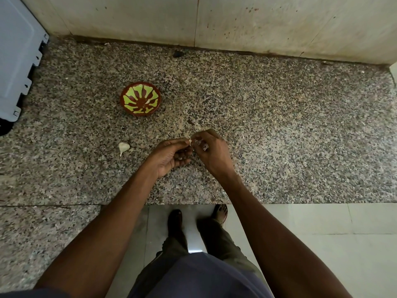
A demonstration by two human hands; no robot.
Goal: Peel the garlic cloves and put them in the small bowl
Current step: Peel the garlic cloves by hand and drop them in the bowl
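Note:
A small brown bowl (140,98) with a green pattern sits on the speckled granite counter (279,136), and a pale clove (147,101) lies inside it. An unpeeled garlic clove (123,147) lies on the counter to the left of my hands. My left hand (171,154) and my right hand (209,150) meet just above the counter, in front of the bowl. Both pinch a small garlic clove (190,142) between their fingertips. Most of that clove is hidden by the fingers.
A grey appliance (17,57) stands at the far left on the counter. A stained tiled wall (214,20) runs along the back. A dark scrap (178,53) lies near the wall. The counter's front edge (279,203) runs below my arms, with floor tiles and my feet beyond.

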